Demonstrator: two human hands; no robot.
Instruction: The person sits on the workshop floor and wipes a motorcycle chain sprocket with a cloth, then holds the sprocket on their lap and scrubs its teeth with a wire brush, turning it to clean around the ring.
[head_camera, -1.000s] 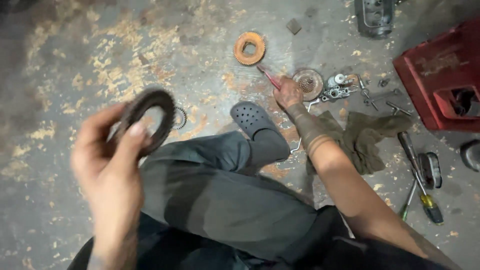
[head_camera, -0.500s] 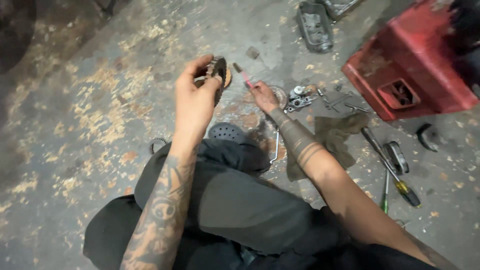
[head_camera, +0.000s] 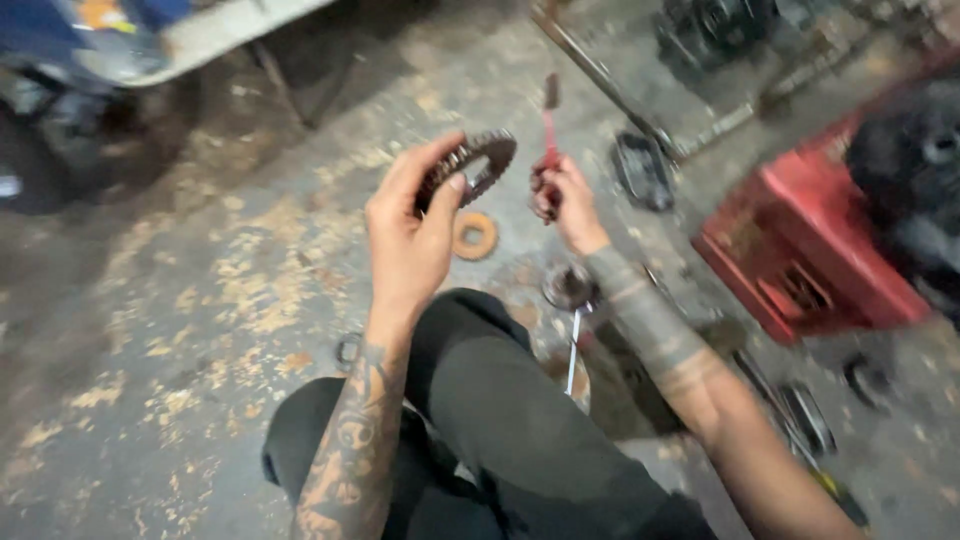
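Observation:
My left hand (head_camera: 412, 232) is raised in front of me and pinches a dark toothed ring-shaped disc (head_camera: 470, 163) by its lower edge. Just to its right, my right hand (head_camera: 566, 198) grips a red-handled brush (head_camera: 548, 118) that points up and away. The disc and the brush tip are close together but apart. My legs in dark trousers (head_camera: 510, 410) stretch out below both hands.
On the stained concrete floor lie an orange ring (head_camera: 474, 236), a round metal part (head_camera: 568, 285) and a dark tray (head_camera: 642, 170). A red crate (head_camera: 800, 240) stands at right, with tools (head_camera: 808, 420) on the floor in front of it. A vehicle (head_camera: 120, 60) is at upper left.
My right hand has lifted off the floor with the red-handled brush and come up beside the disc. My left hand stayed raised with the disc; the view tilted upward.

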